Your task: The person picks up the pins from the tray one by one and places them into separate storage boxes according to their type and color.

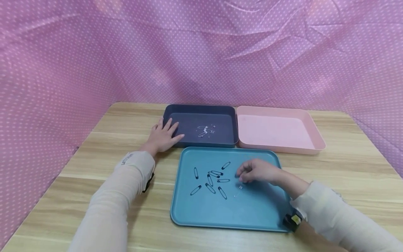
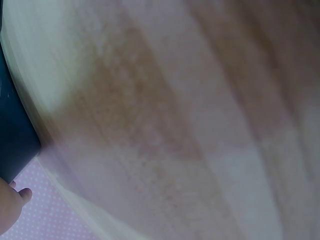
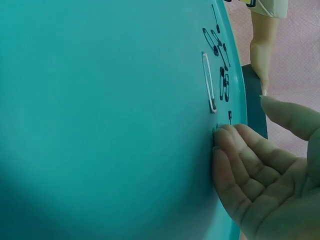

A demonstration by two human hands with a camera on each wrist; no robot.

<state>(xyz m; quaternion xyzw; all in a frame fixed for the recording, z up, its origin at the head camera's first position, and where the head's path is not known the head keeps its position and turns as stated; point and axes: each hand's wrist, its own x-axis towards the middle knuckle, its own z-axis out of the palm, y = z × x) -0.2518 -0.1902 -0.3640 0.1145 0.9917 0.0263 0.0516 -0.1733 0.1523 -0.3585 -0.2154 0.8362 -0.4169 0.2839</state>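
My right hand (image 1: 259, 171) is low over the teal tray (image 1: 214, 213), its fingers loosely bent. In the right wrist view its fingertips (image 3: 222, 131) are right at the tray surface, and the thumb stands apart from them. Close by lies a silver safety pin (image 3: 209, 82). Several black safety pins (image 1: 222, 193) are scattered across the tray's middle and left. With fingers spread, my left hand (image 1: 162, 137) rests at the left rim of the dark blue tray (image 1: 189, 120). Inside that tray is a small heap of silver safety pins (image 1: 205, 131).
A pink tray (image 1: 274, 129) stands right beside the dark blue one, both behind the teal tray. All three are on a wood-grain table (image 1: 151, 206). A pink dotted cloth (image 1: 195, 52) hangs behind the table and along its sides.
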